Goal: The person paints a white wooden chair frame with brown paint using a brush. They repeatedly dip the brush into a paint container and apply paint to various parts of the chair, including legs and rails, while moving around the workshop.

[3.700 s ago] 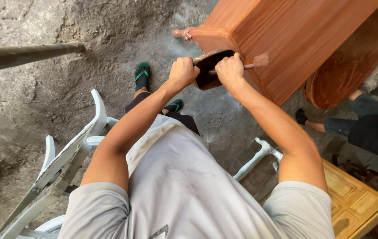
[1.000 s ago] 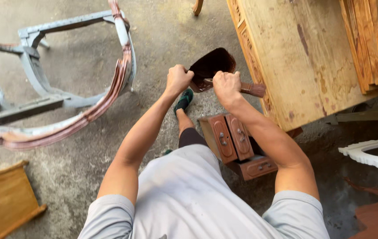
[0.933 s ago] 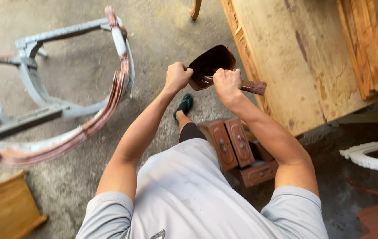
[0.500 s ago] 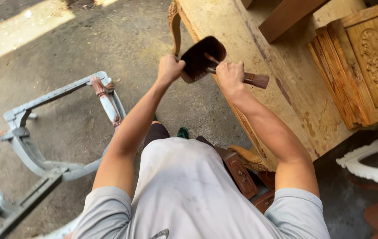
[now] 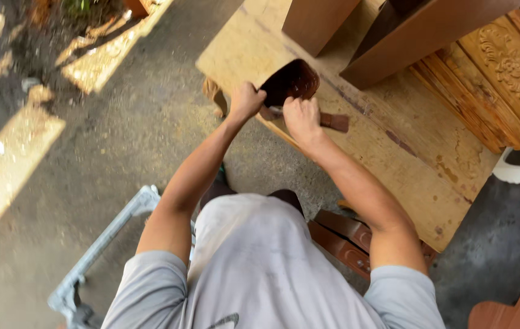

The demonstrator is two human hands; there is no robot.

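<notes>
Both hands are gripping: left (image 5: 246,100) steadying the dark cup (image 5: 290,82), right (image 5: 301,116) working its brush (image 5: 332,121) (over the worktop (image 5: 394,152))

The person wears a pale grey short-sleeved T-shirt (image 5: 272,268), loose and faintly smudged, with soft creases across the chest and belly. The sleeves end above the elbows, so both forearms are bare. A small dark printed mark (image 5: 231,320) sits at the near edge of the shirt front. Below the shirt, at its far hem, dark shorts or trousers (image 5: 284,198) show a little. The left hand (image 5: 246,100) and right hand (image 5: 301,117) are bare, with no gloves, rings or watch visible.
</notes>
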